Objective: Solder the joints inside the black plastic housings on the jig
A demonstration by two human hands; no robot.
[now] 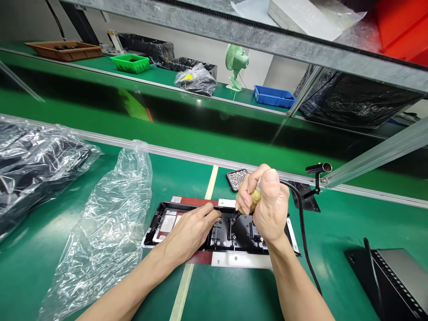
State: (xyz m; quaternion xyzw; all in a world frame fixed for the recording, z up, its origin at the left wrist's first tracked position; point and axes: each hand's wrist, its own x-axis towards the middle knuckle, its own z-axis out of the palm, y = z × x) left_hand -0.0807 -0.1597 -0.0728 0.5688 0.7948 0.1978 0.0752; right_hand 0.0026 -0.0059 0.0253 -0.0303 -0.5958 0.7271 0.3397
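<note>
Clamped corded tool [256, 199] in right hand [270, 204]; laid left hand [197, 223] over black housing [245, 237] on fixture [245, 261], could not tell if pinching. Judged housing light, stiff, probably slick, best held by its 2 long rims [179, 206].

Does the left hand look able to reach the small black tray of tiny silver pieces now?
Probably yes: the left hand rests on the long black plastic housing, and nothing blocks the tray from the left. The right hand, gripping a yellow-wrapped tool, crowds its right side.

Right fingers [245, 199] curled, thumb [270, 179] uppermost
</note>
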